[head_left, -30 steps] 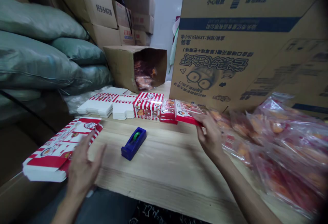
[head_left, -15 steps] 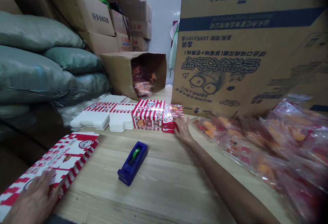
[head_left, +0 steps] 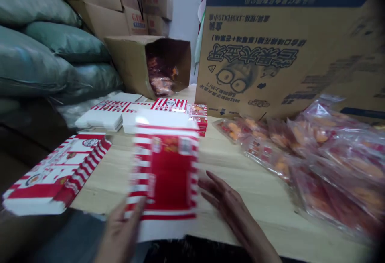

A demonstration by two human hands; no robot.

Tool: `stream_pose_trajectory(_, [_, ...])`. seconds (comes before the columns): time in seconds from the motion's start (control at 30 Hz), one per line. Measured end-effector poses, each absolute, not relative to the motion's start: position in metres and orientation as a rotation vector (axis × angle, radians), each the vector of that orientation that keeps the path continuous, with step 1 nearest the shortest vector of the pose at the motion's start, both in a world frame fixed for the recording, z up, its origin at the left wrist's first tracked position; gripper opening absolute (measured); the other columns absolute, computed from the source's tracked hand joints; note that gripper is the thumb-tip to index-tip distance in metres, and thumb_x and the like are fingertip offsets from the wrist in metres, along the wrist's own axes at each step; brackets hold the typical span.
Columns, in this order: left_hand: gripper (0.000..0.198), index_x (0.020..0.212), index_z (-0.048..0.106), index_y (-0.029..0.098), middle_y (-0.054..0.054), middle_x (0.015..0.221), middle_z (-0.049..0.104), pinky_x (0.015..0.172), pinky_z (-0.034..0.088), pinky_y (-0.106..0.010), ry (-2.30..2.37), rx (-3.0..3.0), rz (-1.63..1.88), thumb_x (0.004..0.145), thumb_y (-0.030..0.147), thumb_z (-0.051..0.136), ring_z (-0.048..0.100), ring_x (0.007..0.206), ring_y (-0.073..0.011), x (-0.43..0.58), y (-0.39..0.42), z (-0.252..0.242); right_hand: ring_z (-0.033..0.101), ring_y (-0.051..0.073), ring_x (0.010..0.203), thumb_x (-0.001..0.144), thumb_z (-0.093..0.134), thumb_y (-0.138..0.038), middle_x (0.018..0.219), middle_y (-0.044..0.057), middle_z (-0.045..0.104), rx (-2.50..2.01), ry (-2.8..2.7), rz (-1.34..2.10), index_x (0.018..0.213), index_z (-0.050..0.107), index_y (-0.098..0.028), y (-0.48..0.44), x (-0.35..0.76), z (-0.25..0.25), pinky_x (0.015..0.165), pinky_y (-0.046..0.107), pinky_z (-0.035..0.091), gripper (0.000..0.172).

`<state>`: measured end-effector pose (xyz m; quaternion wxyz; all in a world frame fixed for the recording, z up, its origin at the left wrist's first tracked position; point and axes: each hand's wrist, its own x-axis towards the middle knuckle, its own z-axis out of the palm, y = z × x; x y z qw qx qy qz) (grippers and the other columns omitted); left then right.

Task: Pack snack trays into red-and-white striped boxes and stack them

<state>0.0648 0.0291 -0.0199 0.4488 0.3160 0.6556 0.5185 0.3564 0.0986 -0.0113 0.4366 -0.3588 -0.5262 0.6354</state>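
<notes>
A flat, unfolded red-and-white striped carton (head_left: pixel 171 170) is held up in front of me, somewhat blurred, its white flaps at top and bottom. My left hand (head_left: pixel 122 223) grips its lower left edge, thumb on the printed face. Close to its right side, my right hand (head_left: pixel 227 202) has its fingers stretched out and appears to hold nothing. At the left lies a stack of the same flat cartons (head_left: pixel 57 170). Behind the raised carton, a folded striped box (head_left: pixel 170 104) and small red packets (head_left: pixel 198 114) stand on the table. The blue tape dispenser is hidden from view.
Bagged orange-and-red sweets (head_left: pixel 300 146) are heaped on the right of the table (head_left: pixel 240 166). A large cardboard box (head_left: pixel 255 54) rises behind them. An open carton (head_left: pixel 129 62) lies on its side at the back. White-sided card stacks (head_left: pixel 100 118) and green sacks (head_left: pixel 33 62) are at left.
My left hand has lifted a flat carton from the left stack to the middle. My right hand has left the red packets and come back toward me. The view has tilted down.
</notes>
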Motion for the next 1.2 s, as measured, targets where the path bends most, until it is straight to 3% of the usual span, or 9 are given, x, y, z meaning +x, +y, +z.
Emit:
stream_pose_trajectory(0.13, [0.052, 0.129, 0.068, 0.031, -0.010, 0.126, 0.075, 0.088, 0.063, -0.050, 1.244, 0.935, 1.056, 0.088, 0.063, 0.068, 0.072, 0.113, -0.0354, 0.159, 0.015, -0.047, 0.072, 0.033, 0.119, 0.095, 0.064, -0.056, 0.138, 0.012, 0.070, -0.993, -0.948, 1.711, 0.142, 0.058, -0.031, 0.045, 0.378, -0.014, 0.096, 0.054, 0.061, 0.054])
stream_pose_trajectory(0.27, [0.057, 0.150, 0.047, 0.037, -0.008, 0.156, 0.052, 0.121, 0.040, -0.056, 1.526, 1.671, 1.272, 0.096, 0.036, 0.067, 0.048, 0.144, -0.0310, 0.179, 0.030, -0.028, 0.073, 0.032, 0.116, 0.094, 0.069, -0.051, 0.131, 0.010, 0.074, -1.101, -0.908, 1.637, 0.135, 0.065, -0.031, 0.017, 0.404, -0.032, 0.097, 0.051, 0.061, 0.046])
stream_pose_trajectory(0.4, [0.041, 0.135, 0.056, 0.029, -0.009, 0.163, 0.039, 0.125, 0.032, -0.060, 1.416, 2.230, 1.136, 0.096, 0.027, 0.068, 0.024, 0.156, -0.0327, 0.184, 0.055, 0.003, 0.062, 0.029, 0.133, 0.094, 0.069, -0.051, 0.140, 0.008, 0.070, -1.174, -1.055, 1.573, 0.133, 0.068, -0.031, -0.002, 0.414, -0.043, 0.116, 0.052, 0.047, 0.043])
stream_pose_trajectory(0.53, [0.029, 0.109, 0.056, 0.023, -0.011, 0.163, 0.038, 0.125, 0.031, -0.063, 1.324, 2.145, 1.082, 0.090, 0.032, 0.077, 0.019, 0.158, -0.0346, 0.198, 0.056, 0.006, 0.056, 0.033, 0.140, 0.087, 0.076, -0.057, 0.140, 0.010, 0.069, -1.252, -0.945, 1.565, 0.132, 0.068, -0.028, -0.010, 0.409, -0.049, 0.120, 0.057, 0.040, 0.054])
stream_pose_trajectory(0.63, [0.041, 0.128, 0.053, 0.026, -0.009, 0.173, 0.020, 0.128, 0.024, -0.063, 1.386, 1.950, 1.181, 0.093, 0.033, 0.074, 0.013, 0.161, -0.0337, 0.203, 0.040, -0.004, 0.067, 0.035, 0.126, 0.083, 0.080, -0.057, 0.131, 0.010, 0.074, -1.227, -0.693, 1.648, 0.128, 0.067, -0.026, -0.010, 0.407, -0.053, 0.111, 0.056, 0.050, 0.056])
stream_pose_trajectory(0.7, [0.057, 0.146, 0.042, 0.030, -0.009, 0.173, 0.020, 0.128, 0.025, -0.060, 1.468, 1.731, 1.203, 0.096, 0.035, 0.069, 0.020, 0.160, -0.0321, 0.203, 0.026, -0.014, 0.074, 0.035, 0.114, 0.081, 0.083, -0.054, 0.123, 0.010, 0.078, -1.196, -0.498, 1.677, 0.127, 0.065, -0.026, -0.009, 0.407, -0.055, 0.101, 0.055, 0.058, 0.057])
stream_pose_trajectory(0.87, [0.057, 0.152, 0.041, 0.032, -0.010, 0.148, 0.060, 0.109, 0.054, -0.049, 1.210, 1.199, 0.932, 0.100, 0.040, 0.062, 0.062, 0.132, -0.0305, 0.211, 0.000, -0.026, 0.078, 0.034, 0.102, 0.074, 0.089, -0.053, 0.111, 0.009, 0.082, -1.188, -0.346, 1.694, 0.118, 0.066, -0.025, -0.008, 0.400, -0.056, 0.092, 0.052, 0.062, 0.057])
stream_pose_trajectory(1.0, [0.059, 0.145, 0.051, 0.028, -0.010, 0.143, 0.065, 0.106, 0.056, -0.043, 1.065, 1.063, 0.957, 0.091, 0.035, 0.075, 0.066, 0.124, -0.0293, 0.218, -0.006, -0.018, 0.079, 0.035, 0.092, 0.063, 0.093, -0.059, 0.100, 0.009, 0.083, -1.215, -0.364, 1.649, 0.108, 0.065, -0.025, -0.009, 0.388, -0.062, 0.086, 0.054, 0.063, 0.064])
stream_pose_trajectory(1.2, [0.037, 0.135, 0.064, 0.027, -0.008, 0.129, 0.074, 0.093, 0.061, -0.037, 1.072, 1.079, 0.894, 0.099, 0.038, 0.064, 0.073, 0.111, -0.0267, 0.209, -0.012, -0.027, 0.078, 0.034, 0.095, 0.062, 0.095, -0.056, 0.102, 0.010, 0.082, -1.229, -0.476, 1.646, 0.103, 0.069, -0.024, -0.012, 0.380, -0.071, 0.094, 0.054, 0.061, 0.059])
